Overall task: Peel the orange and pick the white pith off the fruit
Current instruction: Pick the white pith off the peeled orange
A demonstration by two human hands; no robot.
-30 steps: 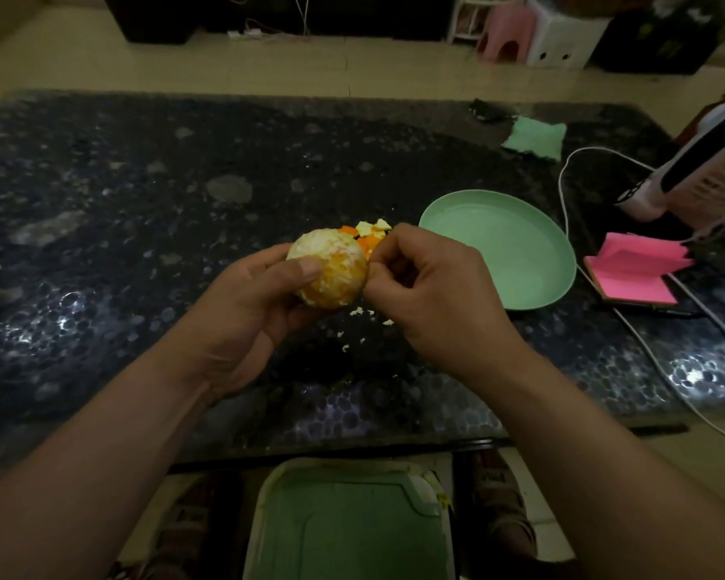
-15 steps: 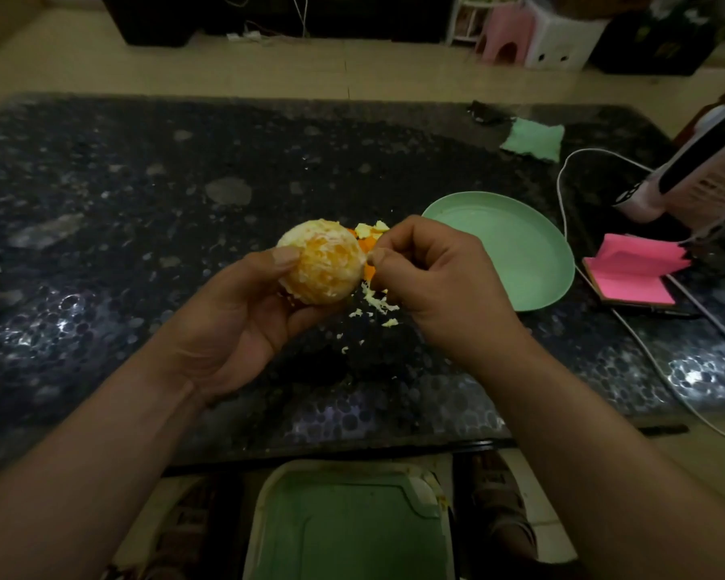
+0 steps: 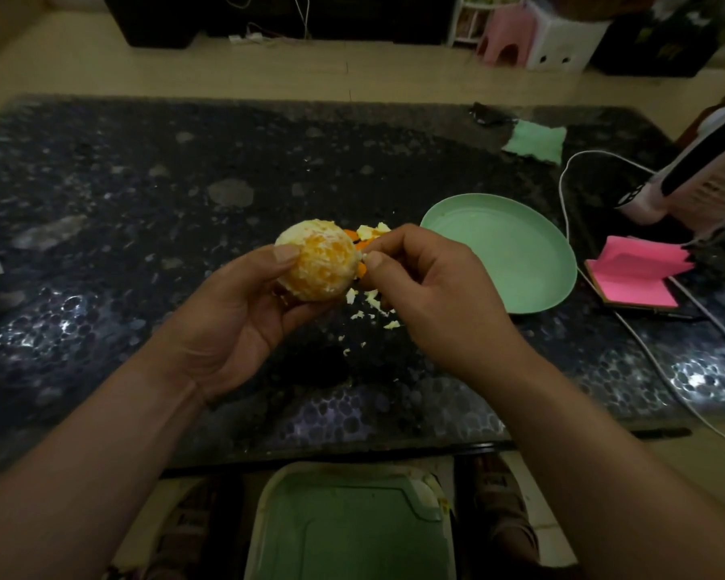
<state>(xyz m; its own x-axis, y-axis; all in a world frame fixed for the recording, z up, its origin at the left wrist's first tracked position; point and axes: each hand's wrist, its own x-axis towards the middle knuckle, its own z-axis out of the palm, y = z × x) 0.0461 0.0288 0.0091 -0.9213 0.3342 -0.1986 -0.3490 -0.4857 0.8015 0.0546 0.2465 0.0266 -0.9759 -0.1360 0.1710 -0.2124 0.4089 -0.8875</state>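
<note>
Head view, looking down. Peeled orange (image 3: 317, 261) held up above the dark table (image 3: 143, 182), out in front of the body. Gripped in the left hand (image 3: 235, 311), thumb laid over the near face, fingers curled underneath. Rind off as far as can be seen: bare orange flesh across the middle, pale fuzzy pith clinging round the top and the edges.

Picking at the fruit's right side with the right hand (image 3: 432, 286), thumb and forefinger pinched on a small white fleck of pith (image 3: 365, 256) right at the surface. Cannot tell whether torn loose or attached.

Just behind the fruit, a small heap of peel pieces (image 3: 369, 233) on the table, orange and pale. Below it, scattered pith scraps (image 3: 371, 299) on the tabletop. Near on the right, a green plate (image 3: 499, 244); beyond that, a pink notepad (image 3: 637, 274) and a white cable (image 3: 645, 349). Under the near table edge, a green bin (image 3: 348, 529).

Judged so: peeling finished, pith-picking well under way but not complete. Pale patches left to work off at top and rim. Far side hidden, so probably a turn of the fruit needed to check it.
</note>
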